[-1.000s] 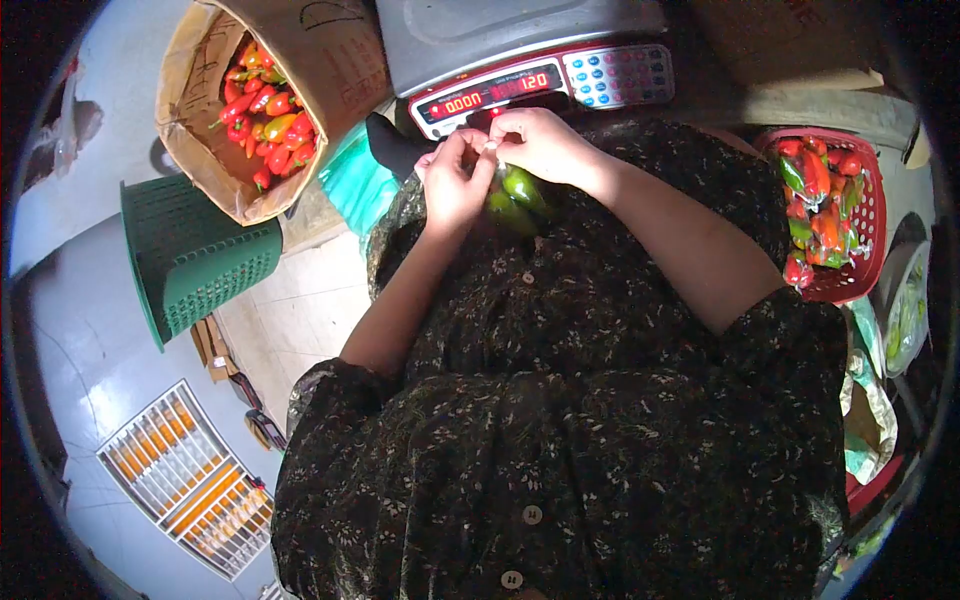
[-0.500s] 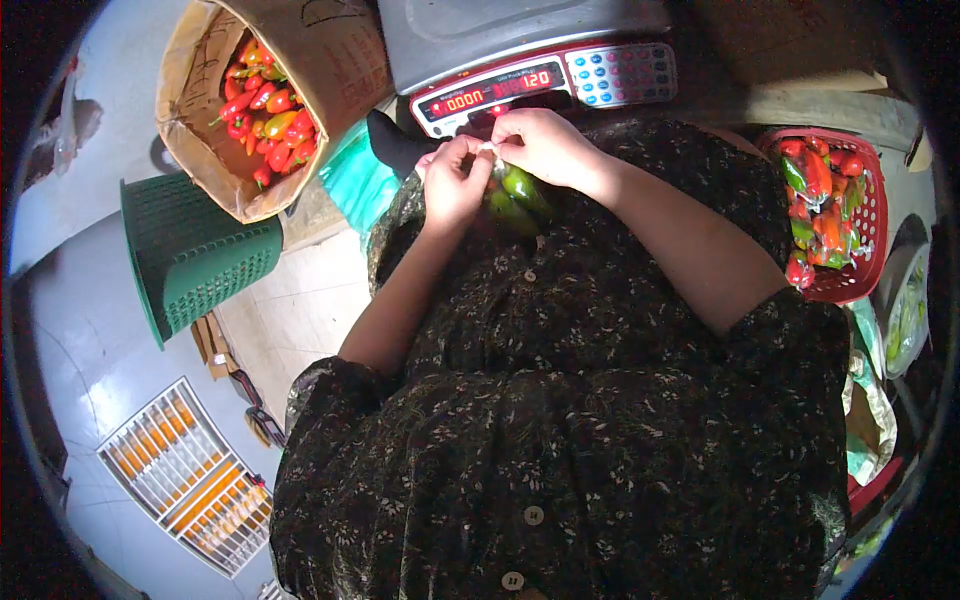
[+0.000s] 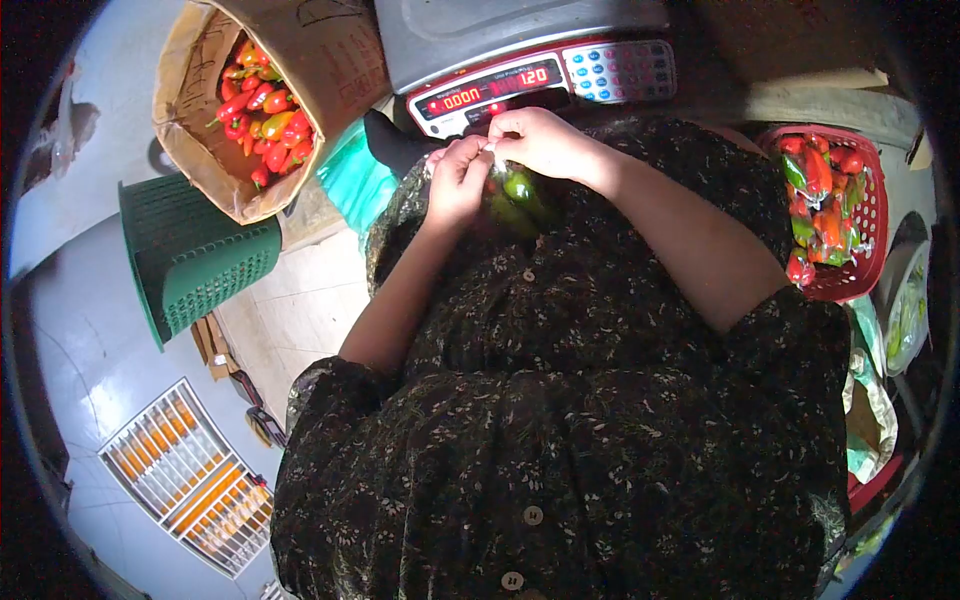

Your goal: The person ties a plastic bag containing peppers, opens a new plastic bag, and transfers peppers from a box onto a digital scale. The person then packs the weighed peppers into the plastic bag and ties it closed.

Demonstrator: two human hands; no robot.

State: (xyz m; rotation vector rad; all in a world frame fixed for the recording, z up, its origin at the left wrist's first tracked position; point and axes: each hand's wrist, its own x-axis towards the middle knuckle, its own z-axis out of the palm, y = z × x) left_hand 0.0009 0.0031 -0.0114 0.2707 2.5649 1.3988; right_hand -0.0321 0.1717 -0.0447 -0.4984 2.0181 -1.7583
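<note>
A clear plastic bag of green peppers (image 3: 518,200) hangs just above my lap, in front of the dark patterned shirt. My left hand (image 3: 460,180) is closed, its thumb and fingers pinching the gathered neck of the bag. Beside it, my right hand (image 3: 545,145) also pinches the twisted neck, the fingertips of both hands meeting there. The exact grip at the knot is too small to make out. Just beyond the hands stands a digital scale (image 3: 540,85) with red lit digits.
Left of me stand a cardboard box (image 3: 345,90) of red and orange peppers and a green plastic basket (image 3: 200,260). At right, a red basket (image 3: 870,235) holds several bagged peppers. A heater (image 3: 190,475) with glowing bars is at lower left. Green plastic (image 3: 355,175) lies near the box.
The bag of peppers has shifted slightly, and both hands have moved only a little at its neck. The rest looks the same.
</note>
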